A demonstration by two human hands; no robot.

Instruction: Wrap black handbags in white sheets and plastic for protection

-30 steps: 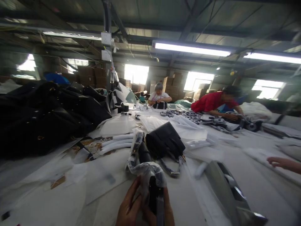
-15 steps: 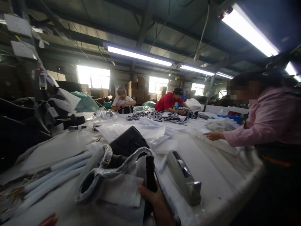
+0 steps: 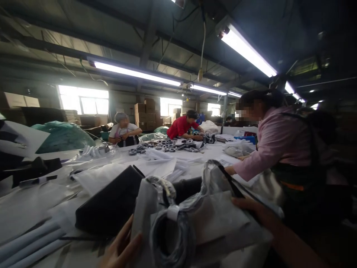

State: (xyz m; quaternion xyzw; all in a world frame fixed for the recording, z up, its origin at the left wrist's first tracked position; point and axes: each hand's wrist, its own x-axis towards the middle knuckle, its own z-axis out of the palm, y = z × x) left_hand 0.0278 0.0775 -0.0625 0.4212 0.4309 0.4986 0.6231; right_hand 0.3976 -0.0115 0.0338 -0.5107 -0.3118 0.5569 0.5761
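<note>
In the head view a dark handbag (image 3: pixel 228 234) stands tilted in front of me, with thin white sheet material over its front. Its handles (image 3: pixel 173 232) are wrapped in clear plastic and form a ring at the front. My left hand (image 3: pixel 124 243) holds the bag's left side, fingers against its edge. My right hand (image 3: pixel 258 212) grips the right edge, its thumb over the sheet and the other fingers hidden behind. A black leather-like panel (image 3: pixel 108 201) lies at the bag's left; whether it belongs to the bag I cannot tell.
White wrapped tubes (image 3: pixel 33 245) lie at the lower left, by clear plastic sheets (image 3: pixel 30 201). Several wrapped grey handles (image 3: pixel 167 145) are heaped farther back. A co-worker in pink (image 3: pixel 279 141) leans over the table's right side; two people (image 3: pixel 181 126) work at the far side.
The handbag has moved right and is turned, with its handle ring now facing me. My left hand has come up onto its left side. The view has swung right; the tape dispenser is no longer visible.
</note>
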